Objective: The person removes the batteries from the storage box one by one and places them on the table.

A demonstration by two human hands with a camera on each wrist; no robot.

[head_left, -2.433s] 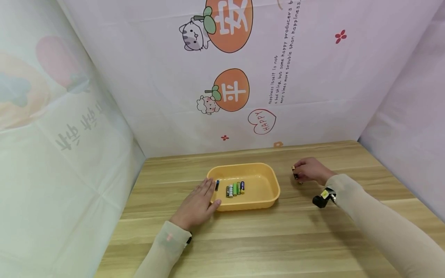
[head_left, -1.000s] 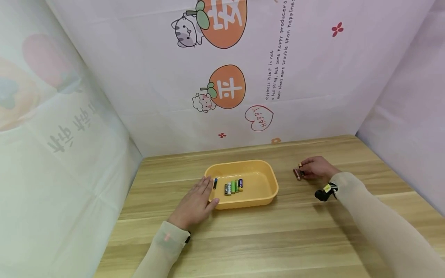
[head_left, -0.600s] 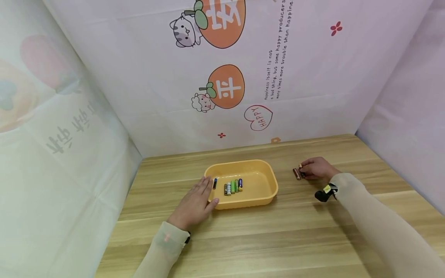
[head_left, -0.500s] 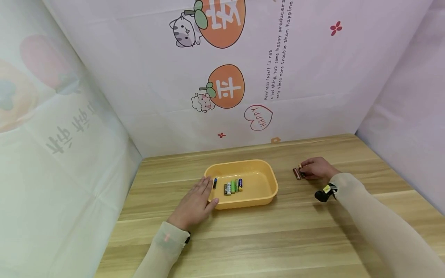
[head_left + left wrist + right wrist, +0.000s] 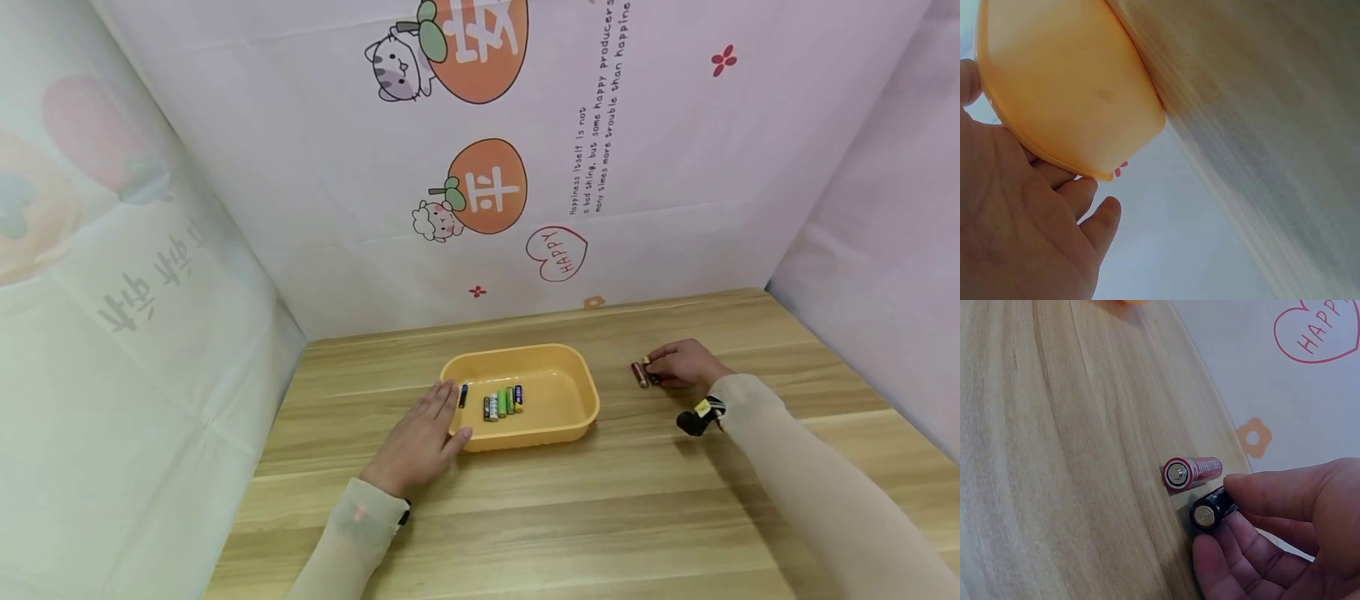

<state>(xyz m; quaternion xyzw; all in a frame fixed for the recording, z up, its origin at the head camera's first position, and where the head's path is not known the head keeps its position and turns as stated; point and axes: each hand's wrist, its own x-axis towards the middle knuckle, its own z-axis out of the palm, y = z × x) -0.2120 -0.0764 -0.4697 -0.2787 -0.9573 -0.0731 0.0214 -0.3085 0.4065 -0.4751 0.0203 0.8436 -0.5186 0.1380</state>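
Note:
My right hand (image 5: 684, 364) pinches a black battery (image 5: 1211, 511) between thumb and fingers, low over the table to the right of the tray. Right beside it lies a red battery (image 5: 1192, 472); whether the two touch is hard to tell. The left hand (image 5: 420, 437) rests on the left end of a yellow tray (image 5: 555, 408), fingers straight along the rim and thumb spread towards the front. Inside the tray, several batteries (image 5: 502, 403) lie side by side in a row. A dark battery with a blue end (image 5: 463, 396) lies apart from them, near the left wall.
The wooden table (image 5: 525, 525) runs back to a printed white cloth (image 5: 337, 208) hung behind it. Cloth also hangs at the left and right sides. A black wrist camera (image 5: 697, 421) sticks out below the right wrist.
Over the last couple of seconds the right hand has shifted the black battery to the right side of the red one, which has come into view. The left hand and tray stay put.

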